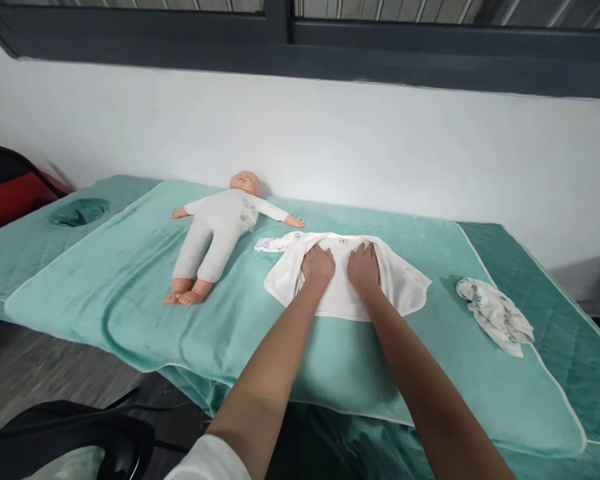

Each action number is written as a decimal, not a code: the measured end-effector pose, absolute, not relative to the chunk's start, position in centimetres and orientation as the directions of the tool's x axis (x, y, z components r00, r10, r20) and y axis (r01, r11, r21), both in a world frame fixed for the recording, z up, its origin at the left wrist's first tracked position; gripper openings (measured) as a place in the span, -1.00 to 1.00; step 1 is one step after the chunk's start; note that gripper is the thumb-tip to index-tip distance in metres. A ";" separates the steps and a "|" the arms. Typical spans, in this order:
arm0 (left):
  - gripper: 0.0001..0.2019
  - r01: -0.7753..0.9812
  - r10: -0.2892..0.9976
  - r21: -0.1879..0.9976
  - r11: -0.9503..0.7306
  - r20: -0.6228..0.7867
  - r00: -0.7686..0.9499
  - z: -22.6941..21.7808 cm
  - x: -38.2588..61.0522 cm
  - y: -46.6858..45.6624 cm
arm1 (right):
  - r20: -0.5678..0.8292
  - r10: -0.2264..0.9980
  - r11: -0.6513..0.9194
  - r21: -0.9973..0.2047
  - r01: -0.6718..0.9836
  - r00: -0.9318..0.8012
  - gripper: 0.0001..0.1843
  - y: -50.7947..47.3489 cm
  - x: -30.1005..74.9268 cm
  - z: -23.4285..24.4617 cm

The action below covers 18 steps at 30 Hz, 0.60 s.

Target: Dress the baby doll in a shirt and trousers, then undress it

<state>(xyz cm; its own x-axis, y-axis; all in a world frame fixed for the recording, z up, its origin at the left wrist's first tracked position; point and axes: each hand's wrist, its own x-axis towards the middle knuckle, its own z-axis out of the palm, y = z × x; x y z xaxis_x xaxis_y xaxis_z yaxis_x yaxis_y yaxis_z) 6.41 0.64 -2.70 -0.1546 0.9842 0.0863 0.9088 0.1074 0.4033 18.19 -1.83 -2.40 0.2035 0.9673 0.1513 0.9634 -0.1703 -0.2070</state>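
Note:
A small white baby top (343,287) lies spread open on the bed, its front flaps folded out to both sides and a small label at the neckline. My left hand (319,263) rests palm down on its inside by the left flap, fingers spread. Against the right flap, my right hand (363,267) lies in the same way, fingers apart. The outer fingertips of both hands are partly hidden by the cloth. One patterned sleeve (280,243) sticks out to the left. Beyond it a baby doll (217,223) with a white cloth body lies on its back, arms outstretched.
A crumpled patterned cloth (497,313) lies on the right of the green-covered bed (145,327). The bed has a face hole (81,211) at its left end. A white wall (330,147) stands behind it. A black chair (65,440) is at the lower left.

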 end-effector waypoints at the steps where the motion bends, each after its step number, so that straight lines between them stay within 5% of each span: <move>1: -0.41 0.911 0.985 0.399 0.102 0.089 -0.149 -2.7 6.4 0.1 | 0.159 0.972 -0.140 -0.197 0.970 0.172 -0.35 -2.1 18.1 -2.4; 18: -0.32 0.927 0.993 0.371 -0.062 0.119 0.018 -2.7 4.8 -5.9 | 0.094 0.995 0.043 -0.088 0.995 -0.035 -0.31 -7.8 18.4 -3.2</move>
<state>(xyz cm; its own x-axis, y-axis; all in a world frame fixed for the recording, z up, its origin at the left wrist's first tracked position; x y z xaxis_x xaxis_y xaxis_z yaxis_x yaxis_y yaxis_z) 4.79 -5.86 -2.68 0.0185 0.9928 0.1186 0.9266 -0.0615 0.3710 18.42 -7.82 -3.17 -0.0350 0.9949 0.0944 0.9952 0.0434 -0.0880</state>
